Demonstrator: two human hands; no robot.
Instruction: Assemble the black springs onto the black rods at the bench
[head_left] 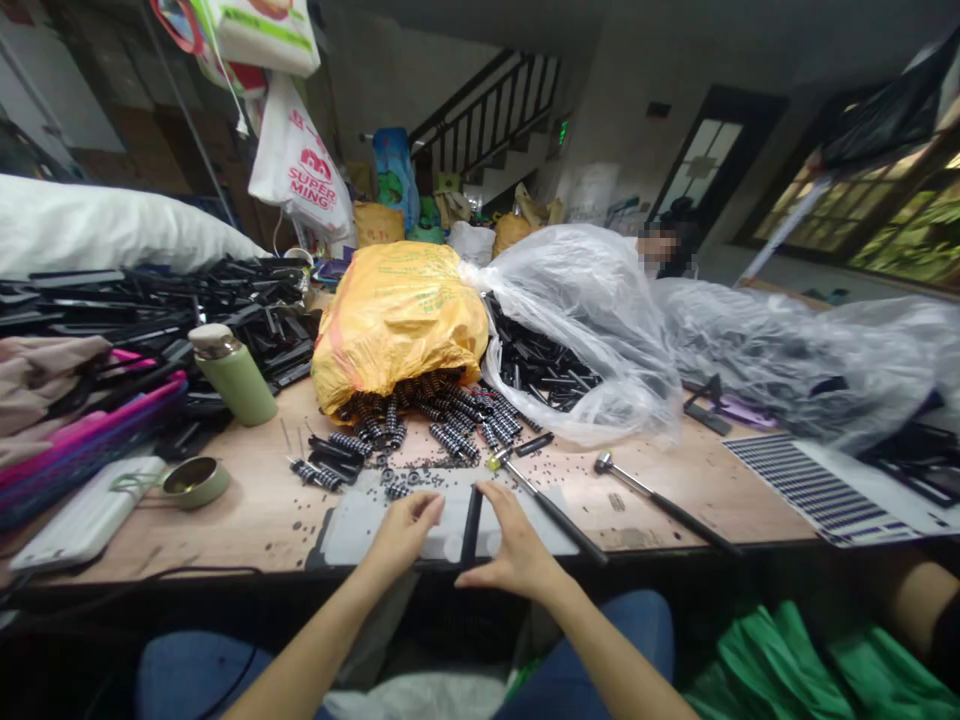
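My right hand (pixel 521 548) grips a slim black plastic bar (pixel 470 528) between thumb and index finger, standing lengthwise above the light work mat (pixel 360 530). To its left, my left hand (pixel 401 532) is closed in a pinch; whatever may be between its fingertips is hidden. A hammer (pixel 551 507) with a yellowish head lies just right of my right hand. Beyond the hands, black-and-white ribbed rollers (pixel 454 440) spill from a yellow sack (pixel 405 310). Small dark rings and bits (pixel 397 475) are scattered between the rollers and the mat.
A second hammer (pixel 664 500) lies farther right, before a striped sheet (pixel 817 490). Clear plastic bags (pixel 600 310) hold black parts. At left stand a green flask (pixel 234 378), its cup (pixel 195 482), a white power bank (pixel 86 510) and heaped black pieces (pixel 150 300). Another person sits behind the bags.
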